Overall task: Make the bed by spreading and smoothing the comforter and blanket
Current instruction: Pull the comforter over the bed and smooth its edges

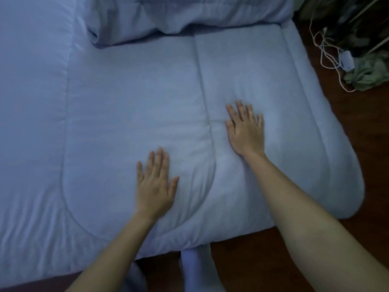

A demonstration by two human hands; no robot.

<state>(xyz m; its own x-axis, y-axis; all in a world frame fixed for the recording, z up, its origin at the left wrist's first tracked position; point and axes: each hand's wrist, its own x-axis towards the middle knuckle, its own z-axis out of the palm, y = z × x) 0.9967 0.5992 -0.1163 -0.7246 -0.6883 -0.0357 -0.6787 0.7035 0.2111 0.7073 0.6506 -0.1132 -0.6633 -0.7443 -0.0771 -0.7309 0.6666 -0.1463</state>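
- Most of your view was taken up by the pale blue quilted comforter (126, 98). It lay spread flat over the bed, and its rounded right corner reached out over the floor.
- Bunched bedding (189, 13) of the same blue sat in a rumpled heap along the far edge, on top of the comforter.
- Dark wooden floor (372, 133) showed to the right and along the near edge.
- Your left hand (154, 186) pressed palm down on the comforter, fingers straight and slightly spread, left of a stitched seam and near the closest edge.
- Your right hand (246, 131) lay flat the same way, fingers fanned, just right of that seam and farther out.
- Crumpled green cloth (368, 74) rested on the floor at the right.
- White cords (324, 51) trailed beside it, with a small white adapter (346, 61) among them.
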